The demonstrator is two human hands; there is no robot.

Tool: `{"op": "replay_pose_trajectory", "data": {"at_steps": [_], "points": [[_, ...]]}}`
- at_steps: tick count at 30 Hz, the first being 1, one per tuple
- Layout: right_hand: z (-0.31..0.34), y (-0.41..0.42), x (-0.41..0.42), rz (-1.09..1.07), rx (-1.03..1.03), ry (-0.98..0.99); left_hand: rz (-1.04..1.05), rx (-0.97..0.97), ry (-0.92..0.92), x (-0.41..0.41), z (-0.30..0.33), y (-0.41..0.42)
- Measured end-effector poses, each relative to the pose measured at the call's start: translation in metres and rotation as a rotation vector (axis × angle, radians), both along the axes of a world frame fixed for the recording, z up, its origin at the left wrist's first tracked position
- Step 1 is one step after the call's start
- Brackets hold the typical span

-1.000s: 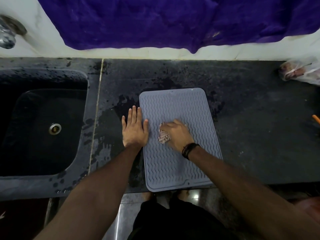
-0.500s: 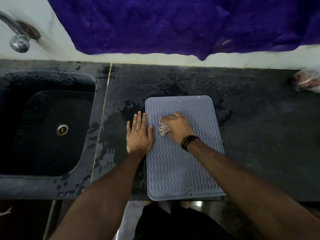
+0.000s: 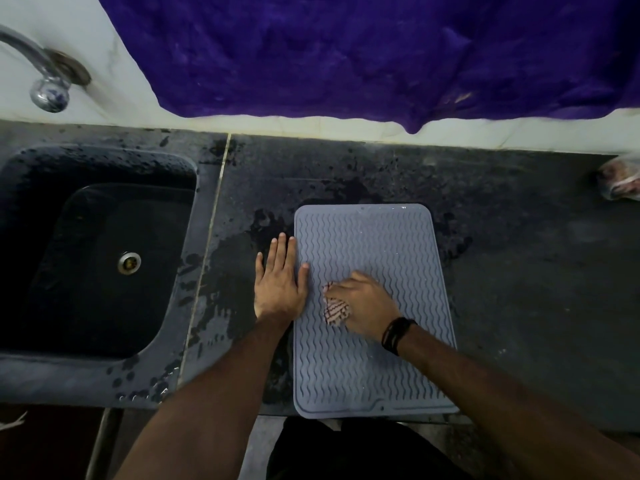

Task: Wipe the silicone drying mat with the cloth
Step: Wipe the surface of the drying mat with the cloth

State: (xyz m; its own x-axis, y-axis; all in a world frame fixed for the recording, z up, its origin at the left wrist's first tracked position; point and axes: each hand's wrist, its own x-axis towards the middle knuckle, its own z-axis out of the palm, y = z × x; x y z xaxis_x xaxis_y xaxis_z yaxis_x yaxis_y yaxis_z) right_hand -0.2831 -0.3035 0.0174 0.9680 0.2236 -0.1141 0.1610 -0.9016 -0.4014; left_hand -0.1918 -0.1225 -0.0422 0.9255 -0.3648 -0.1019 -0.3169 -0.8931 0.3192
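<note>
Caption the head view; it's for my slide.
Right hand wipes grey wavy silicone mat with striped cloth; left hand steadies its edge.

A dark stone countertop filled the middle of the view, with wet patches and dark splashes on it. To the left of the countertop a black sink was set in, with a metal drain in its bottom. Behind the sink a chrome tap came out of the pale wall. A purple cloth hanging covered the wall behind the countertop. The light was dim.
</note>
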Motion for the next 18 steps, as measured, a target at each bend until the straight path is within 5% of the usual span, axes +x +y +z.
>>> {"op": "replay_pose_trajectory", "data": {"at_steps": [9, 18], "points": [[0.013, 0.007, 0.083, -0.187, -0.080, -0.015, 0.001, 0.021, -0.002, 0.002, -0.004, 0.000], [-0.007, 0.016, 0.023, -0.108, -0.113, -0.014, -0.008, 0.032, 0.017, 0.001, -0.002, 0.000]]}}
